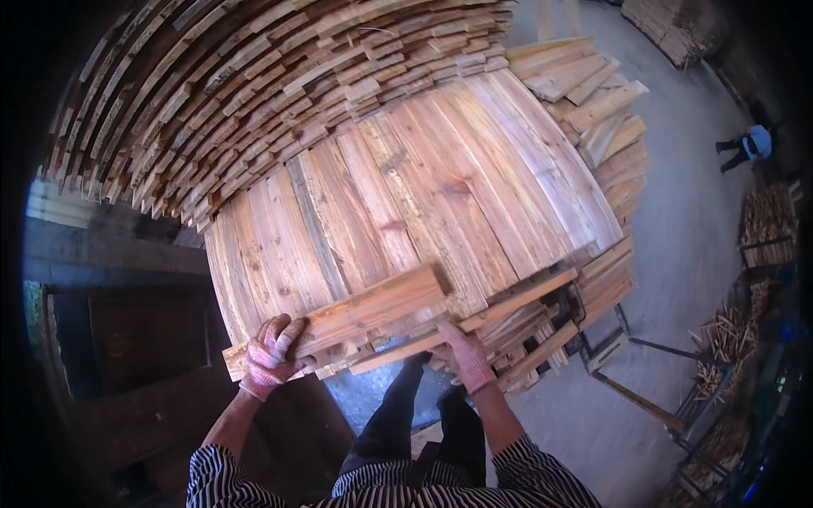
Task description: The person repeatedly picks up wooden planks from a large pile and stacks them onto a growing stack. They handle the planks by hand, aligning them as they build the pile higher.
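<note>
A short wooden board (373,311) lies aslant over the front of a layer of planks set side by side (423,186). My left hand (273,356), in a pink-and-white work glove, grips it near its left end, with the fingers over its top face. My right hand (464,356), gloved alike, is closed at the board's right end by its lower edge; the thumb side shows and the other fingertips are partly hidden. Beneath that hand a narrow strip of wood (525,298) runs along the front edge of the layer.
Tall rows of stacked boards (254,93) rise behind the layer. Loose planks (593,102) are piled at its right. A metal frame (635,398) stands at the lower right, near bundles of sticks (724,347). Another person (749,146) is far off on the right.
</note>
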